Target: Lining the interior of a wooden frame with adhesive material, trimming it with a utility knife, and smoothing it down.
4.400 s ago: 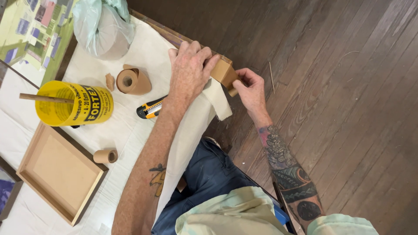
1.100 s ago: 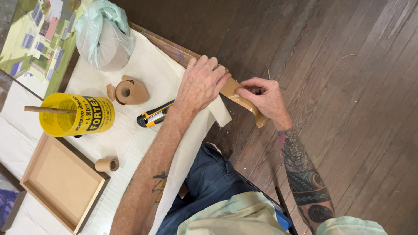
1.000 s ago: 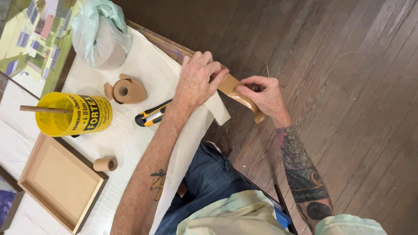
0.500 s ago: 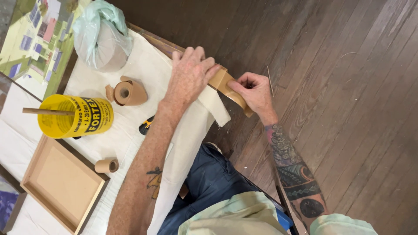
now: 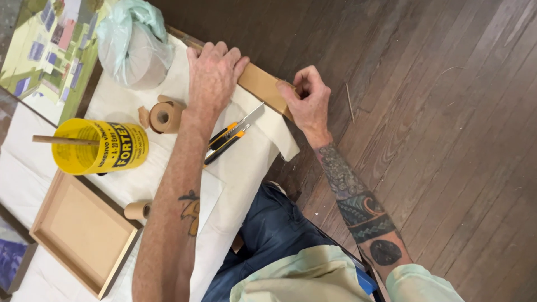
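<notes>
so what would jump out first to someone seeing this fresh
Probably the two hands at the table edge: the left hand flat on a brown paper strip, the right hand pinching its end. Next, the bright yellow tub at left with a stick in it, and the yellow-black utility knife beside the forearm.

Tattooed forearms—pale green sleeves (image 5: 417,282), blue jeans (image 5: 268,240)—bare hands, no rings visible.
</notes>
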